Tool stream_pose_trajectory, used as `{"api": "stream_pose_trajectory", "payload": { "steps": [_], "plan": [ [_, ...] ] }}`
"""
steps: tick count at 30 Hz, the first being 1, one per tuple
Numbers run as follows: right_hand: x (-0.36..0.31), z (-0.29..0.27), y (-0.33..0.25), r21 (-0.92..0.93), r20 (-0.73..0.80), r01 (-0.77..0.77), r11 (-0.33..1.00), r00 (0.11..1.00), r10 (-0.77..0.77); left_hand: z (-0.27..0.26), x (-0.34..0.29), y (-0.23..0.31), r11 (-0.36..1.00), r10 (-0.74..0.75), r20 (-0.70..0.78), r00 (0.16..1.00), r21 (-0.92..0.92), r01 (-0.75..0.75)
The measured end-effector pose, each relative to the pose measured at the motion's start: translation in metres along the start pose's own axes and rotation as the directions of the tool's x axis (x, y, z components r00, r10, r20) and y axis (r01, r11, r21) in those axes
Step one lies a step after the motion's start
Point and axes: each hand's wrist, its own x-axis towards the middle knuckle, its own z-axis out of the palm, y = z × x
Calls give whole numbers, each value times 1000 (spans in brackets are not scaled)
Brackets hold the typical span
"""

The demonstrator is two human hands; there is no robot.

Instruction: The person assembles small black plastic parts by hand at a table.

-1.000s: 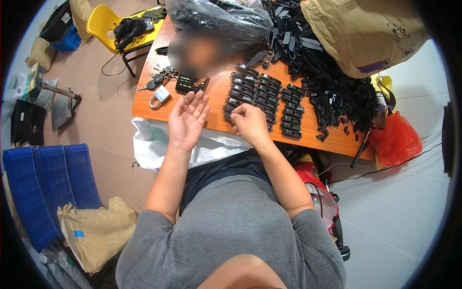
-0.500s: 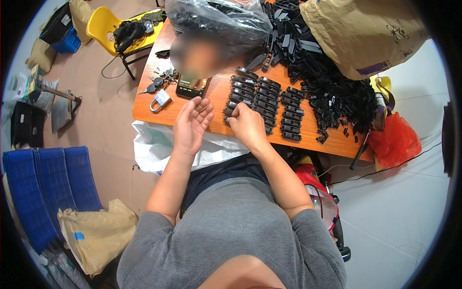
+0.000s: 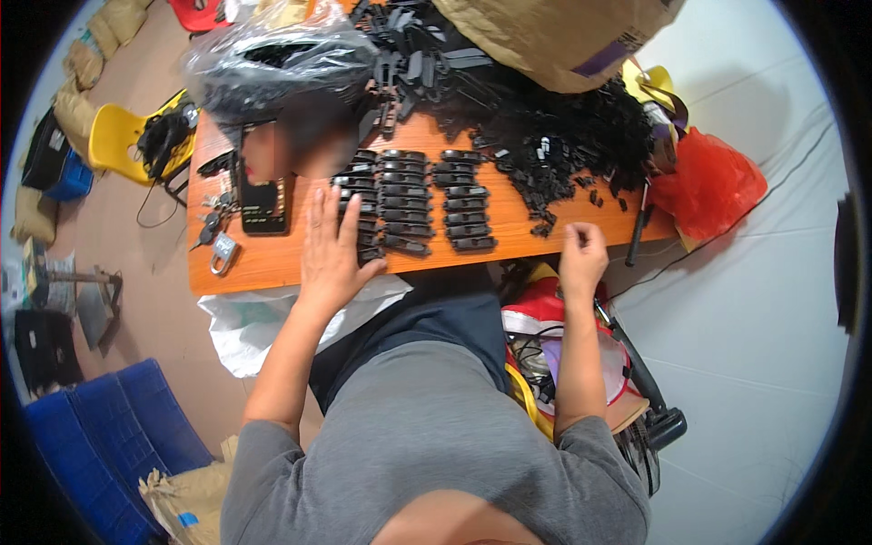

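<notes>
Black plastic clip-like parts [image 3: 405, 193] lie in three columns on the orange wooden table [image 3: 313, 263]. My left hand [image 3: 331, 259] is open, fingers spread, back upward, against the left column [image 3: 363, 211]; its fingers hide part of that column. Off to the right, my right hand [image 3: 583, 261] is over the table's front edge, apart from the right column [image 3: 468, 216]. Its fingers are curled together, and whatever is between them, if anything, is hidden. Small loose black pieces [image 3: 545, 173] lie in a heap beyond it.
A phone [image 3: 265, 211], keys [image 3: 213, 218] and a padlock [image 3: 223, 252] lie at the table's left. Behind are a clear plastic bag [image 3: 272, 82] of black parts and a brown paper sack [image 3: 563, 36]. A red plastic bag [image 3: 713, 182] hangs at the right.
My view has swung to the right. My left hand has turned from palm up to lying beside the left column. My right hand has left the columns and moved right to the table edge.
</notes>
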Motion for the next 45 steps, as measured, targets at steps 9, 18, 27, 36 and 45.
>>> {"api": "stream_pose_trajectory", "payload": {
  "steps": [9, 18, 27, 36, 45],
  "plan": [
    [98, -52, 131, -720, -234, -269, 640, 962, 141, 7, 7, 13, 997, 48, 28, 998, 55, -49],
    [138, -54, 216, -698, -155, -340, 631, 931, 330, 22, 37, 63, 988, 118, 146, 982, 84, -131],
    [157, -82, 246, -624, -97, -281, 729, 954, 284, 29, 43, 56, 992, 115, 93, 989, 48, -120],
    [115, -125, 158, 441, -161, -278, 853, 911, 380, 23, 34, 58, 990, 138, 77, 987, -32, -135],
    [50, -70, -14, 519, 551, -617, 592, 771, 320, 16, 11, 86, 935, 249, 19, 968, -264, -235]
  ]
}}
